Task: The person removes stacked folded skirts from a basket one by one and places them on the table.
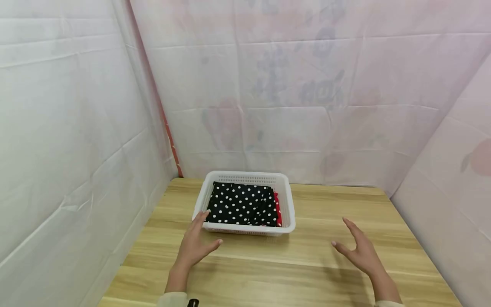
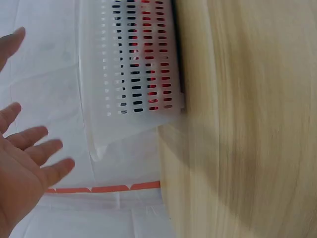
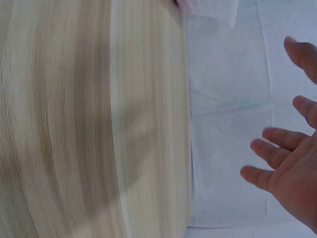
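While the left hand (image 1: 192,247) and right hand (image 1: 362,253) spread empty fingers (image 1: 196,224), the basket (image 1: 247,229) lies ahead, long side crosswise, nearer the left hand.

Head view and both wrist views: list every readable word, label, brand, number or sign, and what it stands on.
Readable text: none.
Pale back sheet: faint grey-blue character-like marks, too blurred to read.
White perforated basket: no lettering visible.
Black polka-dot cloth and red polka-dot cloth: dots only, no lettering visible.
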### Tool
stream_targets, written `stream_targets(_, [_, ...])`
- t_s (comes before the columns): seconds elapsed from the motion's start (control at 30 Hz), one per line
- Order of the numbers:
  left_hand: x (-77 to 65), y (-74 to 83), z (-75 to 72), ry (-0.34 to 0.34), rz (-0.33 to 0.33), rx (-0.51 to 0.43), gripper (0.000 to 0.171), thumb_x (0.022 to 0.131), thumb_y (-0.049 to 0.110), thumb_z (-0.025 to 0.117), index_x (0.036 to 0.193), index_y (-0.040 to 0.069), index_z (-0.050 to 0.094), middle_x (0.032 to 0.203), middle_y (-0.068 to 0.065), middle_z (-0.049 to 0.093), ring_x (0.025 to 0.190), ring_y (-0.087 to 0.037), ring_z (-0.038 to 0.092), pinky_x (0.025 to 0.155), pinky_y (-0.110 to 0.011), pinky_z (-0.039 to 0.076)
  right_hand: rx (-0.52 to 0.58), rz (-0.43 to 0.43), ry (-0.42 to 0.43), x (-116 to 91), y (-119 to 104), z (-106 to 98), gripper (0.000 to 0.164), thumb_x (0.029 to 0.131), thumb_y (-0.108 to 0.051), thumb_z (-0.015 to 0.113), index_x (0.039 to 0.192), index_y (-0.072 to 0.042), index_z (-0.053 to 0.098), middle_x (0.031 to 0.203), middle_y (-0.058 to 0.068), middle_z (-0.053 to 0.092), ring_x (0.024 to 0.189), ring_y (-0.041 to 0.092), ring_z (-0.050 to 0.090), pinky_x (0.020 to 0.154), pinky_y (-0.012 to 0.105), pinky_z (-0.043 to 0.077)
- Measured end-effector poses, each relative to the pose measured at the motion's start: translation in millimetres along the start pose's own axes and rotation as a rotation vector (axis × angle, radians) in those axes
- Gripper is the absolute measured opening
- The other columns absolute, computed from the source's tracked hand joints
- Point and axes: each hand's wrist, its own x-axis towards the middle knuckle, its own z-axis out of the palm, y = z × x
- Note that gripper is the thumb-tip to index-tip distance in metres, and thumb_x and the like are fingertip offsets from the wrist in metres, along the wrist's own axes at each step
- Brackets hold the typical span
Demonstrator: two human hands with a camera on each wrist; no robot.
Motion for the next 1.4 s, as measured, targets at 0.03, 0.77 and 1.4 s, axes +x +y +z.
stream_targets(0.03, [-0.5,-0.2,-0.2,0.000,-0.004,-0.044,0.092,0.064,0.034,0.085,0.141,0.012,0.040,0.142,-0.017,0.037,0.127,-0.038,0.035,0.094,-0.060,0.034,0.030,0.009,0.002,0,0,1,0.082,0.083,-0.026,0.071,0.146,-0.005,0.024,0.139,0.034,0.029,0.121,0.056,0.028,0.085,0.071,0.027])
stream_targets(0.77, [-2.6,45.0,-18.5,0.016,-0.184,-0.489,0.071,0.070,0.010,0.081,0.133,0.003,0.048,0.131,-0.014,0.050,0.120,-0.034,0.045,0.097,-0.055,0.033,0.309,0.028,0.046,-6,-11,18,0.063,0.088,-0.013,0.065,0.143,-0.004,0.034,0.130,0.023,0.046,0.106,-0.003,0.046,0.081,0.014,0.042])
stream_targets(1.4, [45.6,8.6,19.3,0.001,-0.245,-0.532,0.068,0.080,0.024,0.074,0.140,0.013,0.042,0.142,-0.012,0.037,0.128,-0.033,0.033,0.103,-0.052,0.026,0.673,-0.007,-0.127,68,-57,64,0.060,0.089,-0.008,0.063,0.141,-0.001,0.034,0.132,0.031,0.041,0.117,0.044,0.045,0.086,0.029,0.046])
